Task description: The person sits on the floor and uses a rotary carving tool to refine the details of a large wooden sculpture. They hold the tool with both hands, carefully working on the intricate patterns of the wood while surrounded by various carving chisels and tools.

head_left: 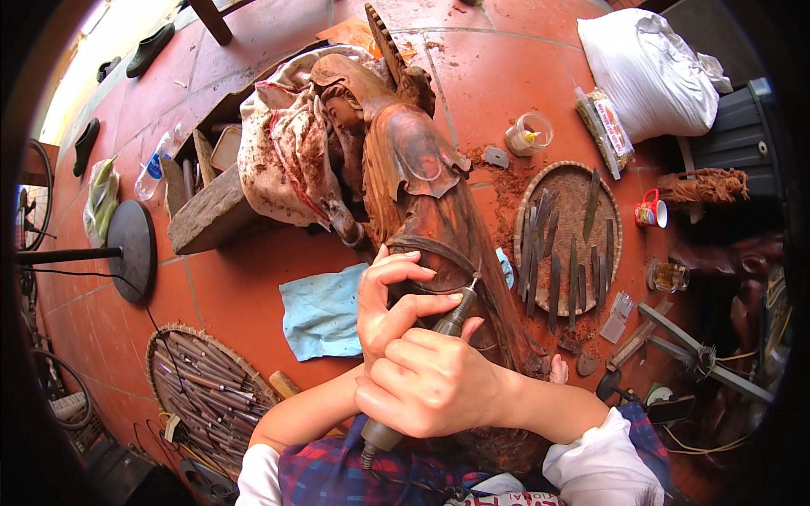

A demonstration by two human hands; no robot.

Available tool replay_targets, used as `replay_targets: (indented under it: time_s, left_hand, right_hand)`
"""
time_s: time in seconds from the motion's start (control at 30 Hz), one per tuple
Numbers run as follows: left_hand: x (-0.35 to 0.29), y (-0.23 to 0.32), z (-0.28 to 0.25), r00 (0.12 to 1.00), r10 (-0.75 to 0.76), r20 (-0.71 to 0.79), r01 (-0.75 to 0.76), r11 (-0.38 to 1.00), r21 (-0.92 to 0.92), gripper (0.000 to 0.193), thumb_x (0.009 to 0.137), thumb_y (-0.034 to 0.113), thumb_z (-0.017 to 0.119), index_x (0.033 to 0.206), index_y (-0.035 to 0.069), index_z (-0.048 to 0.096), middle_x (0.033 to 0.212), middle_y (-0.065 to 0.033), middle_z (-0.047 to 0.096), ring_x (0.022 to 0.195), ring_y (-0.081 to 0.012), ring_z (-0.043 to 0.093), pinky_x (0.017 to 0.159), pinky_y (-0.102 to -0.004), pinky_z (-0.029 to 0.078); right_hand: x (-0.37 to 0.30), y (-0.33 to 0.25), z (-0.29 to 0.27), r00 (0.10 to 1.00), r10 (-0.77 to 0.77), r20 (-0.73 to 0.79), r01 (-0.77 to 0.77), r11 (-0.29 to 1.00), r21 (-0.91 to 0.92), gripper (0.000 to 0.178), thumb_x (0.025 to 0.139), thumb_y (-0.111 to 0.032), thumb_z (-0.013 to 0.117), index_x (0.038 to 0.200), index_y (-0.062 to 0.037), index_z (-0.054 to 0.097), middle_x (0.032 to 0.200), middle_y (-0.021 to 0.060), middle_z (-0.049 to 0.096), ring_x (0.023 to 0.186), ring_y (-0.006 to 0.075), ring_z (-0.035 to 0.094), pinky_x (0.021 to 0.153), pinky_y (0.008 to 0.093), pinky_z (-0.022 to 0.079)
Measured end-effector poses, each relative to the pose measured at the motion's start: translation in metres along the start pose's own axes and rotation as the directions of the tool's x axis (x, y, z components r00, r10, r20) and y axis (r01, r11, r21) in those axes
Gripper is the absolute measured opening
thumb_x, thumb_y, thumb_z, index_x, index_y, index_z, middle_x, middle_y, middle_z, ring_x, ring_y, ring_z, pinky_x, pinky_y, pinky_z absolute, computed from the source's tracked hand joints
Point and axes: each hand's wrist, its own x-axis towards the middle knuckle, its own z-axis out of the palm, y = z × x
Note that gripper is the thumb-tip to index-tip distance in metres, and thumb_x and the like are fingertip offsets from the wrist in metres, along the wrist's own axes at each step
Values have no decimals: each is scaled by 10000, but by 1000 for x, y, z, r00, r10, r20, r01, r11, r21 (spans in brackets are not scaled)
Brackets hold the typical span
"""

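A carved reddish-brown wooden statue of a robed, hooded figure lies lengthwise before me, its lower end toward my lap. My right hand is closed around a dark rotary carving tool, whose thin bit meets the wood at a carved band across the robe. My left hand lies along the statue's left side, its fingers bent and apart. Two of its fingertips touch the wood, and another presses against the tool near its tip. Part of the left palm is hidden behind the right hand. A stained cloth pads the statue's head.
A woven tray of flat files lies at right; a round basket of chisels stands at left. Around lie a blue cloth, a wooden block, a plastic cup, a red mug and a white sack.
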Motion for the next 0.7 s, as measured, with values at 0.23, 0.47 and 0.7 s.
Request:
replay_targets:
  time_s: [0.23, 0.47, 0.7]
  left_hand:
    - [4, -2, 1, 998, -23, -54, 23, 1000, -13, 406, 551, 284, 930, 860, 116, 726, 1031, -103, 579, 1026, -313, 578, 953, -515, 446]
    - [15, -6, -13, 989, -98, -112, 104, 993, 50, 437, 557, 211, 937, 913, 103, 707, 1041, -131, 586, 944, -288, 594, 755, -399, 511]
    - [12, -13, -6, 980, -79, -181, 76, 997, -26, 441, 580, 212, 937, 930, 114, 688, 1044, -131, 586, 941, -288, 595, 750, -401, 518]
  right_hand:
    - [5, 3, 5, 999, 4, -49, -6, 999, -40, 154, 625, -156, 623, 638, -68, 496, 601, 38, 467, 594, 178, 538, 554, 296, 439]
    - [23, 15, 18, 993, -56, -102, 54, 998, -21, 150, 613, -157, 621, 640, -78, 496, 617, 29, 492, 593, 167, 540, 548, 293, 436]
    - [24, 15, 17, 995, -84, -59, 86, 996, 17, 161, 680, -159, 630, 643, -21, 558, 604, 106, 559, 583, 226, 578, 546, 327, 447]
